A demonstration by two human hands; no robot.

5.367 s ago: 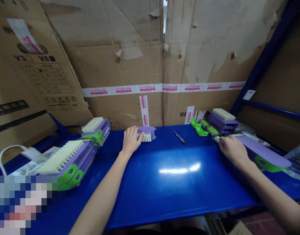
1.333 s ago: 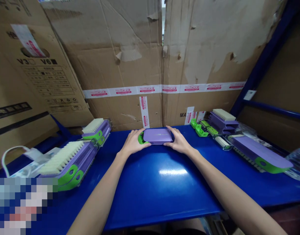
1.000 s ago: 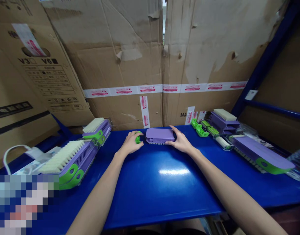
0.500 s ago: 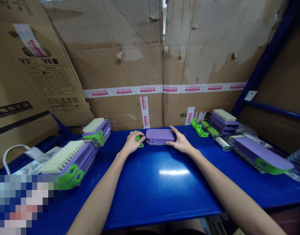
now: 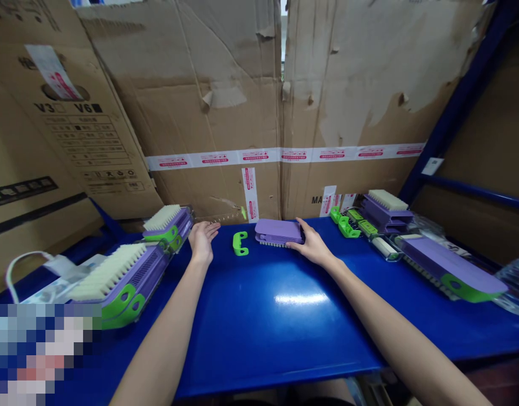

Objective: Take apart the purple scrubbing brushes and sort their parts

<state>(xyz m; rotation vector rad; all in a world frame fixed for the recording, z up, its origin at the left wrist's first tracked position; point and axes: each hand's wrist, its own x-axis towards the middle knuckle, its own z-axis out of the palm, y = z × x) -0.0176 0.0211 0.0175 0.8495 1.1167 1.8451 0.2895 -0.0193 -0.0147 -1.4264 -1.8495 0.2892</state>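
Observation:
My right hand [image 5: 314, 243] grips the right end of a purple brush [image 5: 278, 230]. The brush lies bristles down on the blue table, its end partly hidden by my fingers. My left hand [image 5: 203, 241] is off to the left, fingers stretched out and apart from the brush. Just beyond its fingertips, a thin, blurred coil-like strand [image 5: 225, 217] runs to a small green piece [image 5: 243, 212]; whether it touches my hand I cannot tell. Between my hands, a green plastic bracket [image 5: 240, 243] with a hole at each end rests on the table.
Purple-and-green brushes [image 5: 119, 276] are stacked bristles up at left, beside a white cable [image 5: 14, 265]. At right lie green parts [image 5: 348, 224], another brush stack [image 5: 386, 211] and a long purple brush [image 5: 449, 262]. Cardboard [image 5: 209, 113] walls the back.
My left hand has moved left, away from the brush, and its fingers have opened out. The green bracket now shows fully, and the coil-like strand has appeared. My right hand stays on the brush.

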